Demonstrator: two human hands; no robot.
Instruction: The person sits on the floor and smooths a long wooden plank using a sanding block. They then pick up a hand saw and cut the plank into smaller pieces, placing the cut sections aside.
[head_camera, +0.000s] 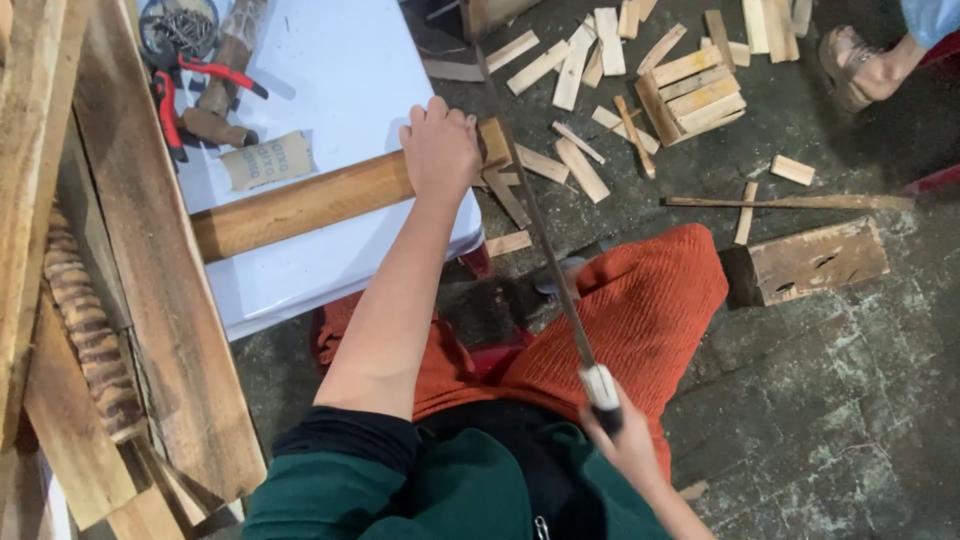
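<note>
The white table (340, 60) has bare surface above and below the beam (300, 205) that lies across it. The left hand (440, 150) presses on the beam's end, and the saw (545, 240) runs just beside it, closing off that corner. At the table's far-left end pliers (170, 100), a tin of nails (180, 25) and a paper scrap (265, 160) crowd together. Planks (150, 280) wall in the left side. Offcuts (640, 90) litter the floor beyond the beam, with a block (815, 260) and a foot (860, 65) to the right. The floor at lower right lies open beside the right hand (625, 440).
</note>
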